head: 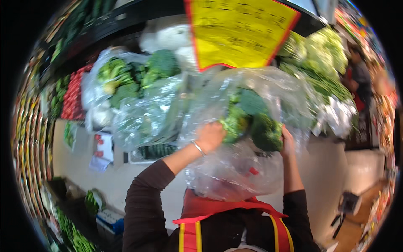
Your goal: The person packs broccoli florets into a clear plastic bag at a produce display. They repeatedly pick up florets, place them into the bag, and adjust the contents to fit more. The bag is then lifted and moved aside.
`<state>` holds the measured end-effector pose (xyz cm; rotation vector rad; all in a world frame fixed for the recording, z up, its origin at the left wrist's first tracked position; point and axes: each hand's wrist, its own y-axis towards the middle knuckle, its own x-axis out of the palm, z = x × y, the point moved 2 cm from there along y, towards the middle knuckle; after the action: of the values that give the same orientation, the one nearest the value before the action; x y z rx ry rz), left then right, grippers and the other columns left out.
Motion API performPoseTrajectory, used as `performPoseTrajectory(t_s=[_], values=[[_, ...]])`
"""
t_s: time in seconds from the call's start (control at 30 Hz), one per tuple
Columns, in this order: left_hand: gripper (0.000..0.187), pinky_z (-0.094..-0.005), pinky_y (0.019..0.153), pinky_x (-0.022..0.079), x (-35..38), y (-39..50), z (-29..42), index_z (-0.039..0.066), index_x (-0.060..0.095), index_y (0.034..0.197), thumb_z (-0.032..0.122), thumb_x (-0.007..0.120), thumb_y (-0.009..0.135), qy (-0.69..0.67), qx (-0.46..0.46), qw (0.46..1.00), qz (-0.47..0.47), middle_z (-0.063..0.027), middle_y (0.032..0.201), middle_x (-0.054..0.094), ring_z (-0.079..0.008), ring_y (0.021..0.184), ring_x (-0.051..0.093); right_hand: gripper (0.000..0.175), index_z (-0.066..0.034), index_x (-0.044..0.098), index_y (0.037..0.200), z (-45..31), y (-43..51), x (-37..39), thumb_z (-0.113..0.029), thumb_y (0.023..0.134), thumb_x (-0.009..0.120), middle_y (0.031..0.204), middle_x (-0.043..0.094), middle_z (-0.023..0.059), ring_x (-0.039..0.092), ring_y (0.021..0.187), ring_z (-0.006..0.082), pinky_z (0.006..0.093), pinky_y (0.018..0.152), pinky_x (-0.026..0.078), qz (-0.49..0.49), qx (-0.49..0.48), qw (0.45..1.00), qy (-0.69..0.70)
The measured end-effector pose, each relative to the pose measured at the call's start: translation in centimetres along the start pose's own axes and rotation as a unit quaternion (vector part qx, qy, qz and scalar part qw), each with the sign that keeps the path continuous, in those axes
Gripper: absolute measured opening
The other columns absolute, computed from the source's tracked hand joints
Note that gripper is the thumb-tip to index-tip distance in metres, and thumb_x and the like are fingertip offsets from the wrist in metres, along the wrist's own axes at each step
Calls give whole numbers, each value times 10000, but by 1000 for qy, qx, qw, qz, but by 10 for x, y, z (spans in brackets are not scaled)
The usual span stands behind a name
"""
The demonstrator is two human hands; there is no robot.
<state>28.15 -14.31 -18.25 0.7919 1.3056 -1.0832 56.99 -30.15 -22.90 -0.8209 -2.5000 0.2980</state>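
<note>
In the head view, a large clear plastic bag (pixel 214 170) lies open before me with broccoli inside. My right hand (pixel 287 141) holds the side of a dark green broccoli head (pixel 267 132), its thumb uppermost. My left hand (pixel 210 137), with a bangle at the wrist, is curled beside paler green broccoli stalks (pixel 234 126) at the bag's left side. Blur hides whether its fingers grip the stalks or the plastic. Behind these, another broccoli head (pixel 252 101) rests in the bag.
At left, another plastic bag (pixel 146 116) holds broccoli (pixel 162 63). A yellow sign (pixel 239 34) with writing hangs over the display. Leafy greens (pixel 324 82) and lettuce (pixel 327 50) lie at right. Red packed produce (pixel 75 94) is far left. A person (pixel 360 75) stands at far right.
</note>
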Motion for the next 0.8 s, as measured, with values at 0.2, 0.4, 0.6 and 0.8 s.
performPoseTrajectory(t_s=[0.2,0.4,0.6,0.8], values=[[331,-428,898,404,-148,-91,10,55,600,1058,187,655,759,-293,28,949,116,-147,1013,581,-311,1008,545,434,41,571,1120,-9,16,-18,-221,799,700,775,630,104,584,614,154,308,555,460,-22,-168,737,-654],[564,-551,1026,244,-153,-188,-119,43,545,1162,369,710,733,28,-264,920,288,-163,1141,548,-349,1218,408,200,43,625,975,-147,-51,290,-122,862,611,781,634,84,604,737,138,259,689,477,-349,-152,768,-515],[204,-353,790,468,-150,-226,-65,80,557,891,109,581,690,-31,-157,954,252,-124,965,548,-299,1004,532,256,-12,614,1031,-67,-30,446,-185,843,635,934,656,111,631,813,252,344,753,493,-417,-489,641,-420],[306,-385,864,438,-150,-256,-75,56,558,931,148,727,694,-148,-80,928,332,-119,944,527,-296,990,502,207,-48,655,797,-46,-57,412,-255,804,645,698,615,161,579,682,371,426,581,445,-540,-231,482,-650]])
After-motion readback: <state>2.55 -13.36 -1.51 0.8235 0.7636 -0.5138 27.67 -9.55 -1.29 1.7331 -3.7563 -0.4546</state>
